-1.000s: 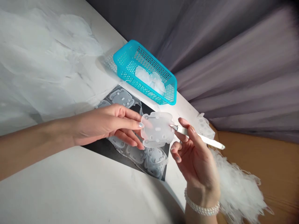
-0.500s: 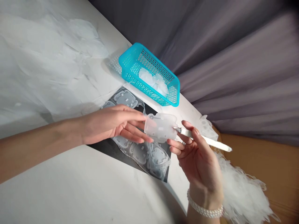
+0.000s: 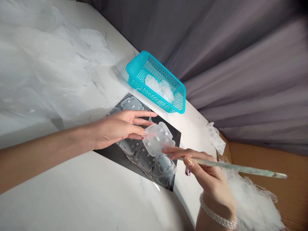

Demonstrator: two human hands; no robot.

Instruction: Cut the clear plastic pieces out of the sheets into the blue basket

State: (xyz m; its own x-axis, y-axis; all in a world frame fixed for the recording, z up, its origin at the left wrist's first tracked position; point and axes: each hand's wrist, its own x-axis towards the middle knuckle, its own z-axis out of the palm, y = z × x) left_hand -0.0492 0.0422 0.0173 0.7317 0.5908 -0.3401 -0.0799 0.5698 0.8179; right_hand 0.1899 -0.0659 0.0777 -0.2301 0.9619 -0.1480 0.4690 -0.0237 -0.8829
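My left hand [image 3: 121, 126] pinches a translucent white silicone pad [image 3: 157, 138] at its left edge and holds it low over a dark mat [image 3: 113, 155]. The other fingers of that hand are stretched out. My right hand [image 3: 204, 170] grips a slim silvery knife-like tool [image 3: 238, 167] between thumb and fingers, its handle pointing right. The right forefinger reaches to the pad's lower right edge. A sheet of joined silicone pads [image 3: 146, 158] lies on the mat under both hands.
A turquoise mesh basket [image 3: 179, 96] with several loose white pads stands behind the mat at the table's far edge. A heap of white trimmings [image 3: 252, 202] lies at lower right on a brown surface. Grey curtain hangs behind. White film [image 3: 48, 61] covers the table's left.
The pad has come down from mid-air toward the sheet on the mat. My right hand turned the tool away from the pad, so it now lies nearly level, pointing right.
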